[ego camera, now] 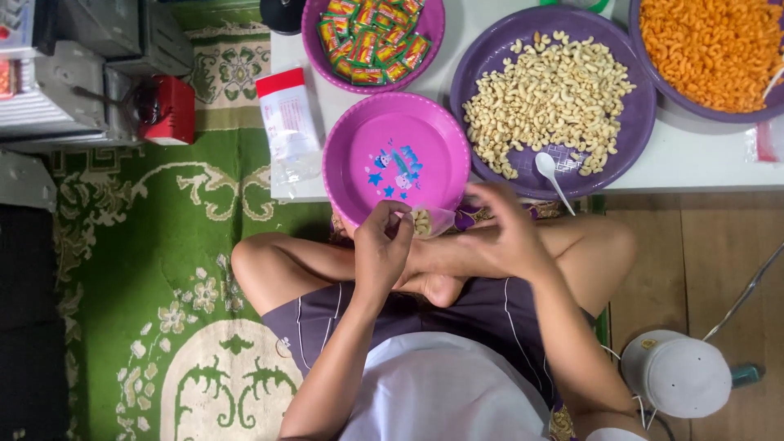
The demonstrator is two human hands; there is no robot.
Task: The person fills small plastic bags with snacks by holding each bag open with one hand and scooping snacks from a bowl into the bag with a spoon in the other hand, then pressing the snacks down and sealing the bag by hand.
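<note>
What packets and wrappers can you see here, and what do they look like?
Small clear bag: held between both hands, cream puffs inside.
Snack sachets: piled in the top pink bowl, green, red and yellow.
Flat bag stack: table's left edge, clear-white rectangle with red top band.

White table (702,163), plates (359,155) (pink, purple), packet (287,114)

A red box (167,110) sits on the green patterned carpet (139,269) at upper left. An orange-snack tray (710,49) fills the upper right corner. A white round appliance (676,374) stands lower right.
</note>
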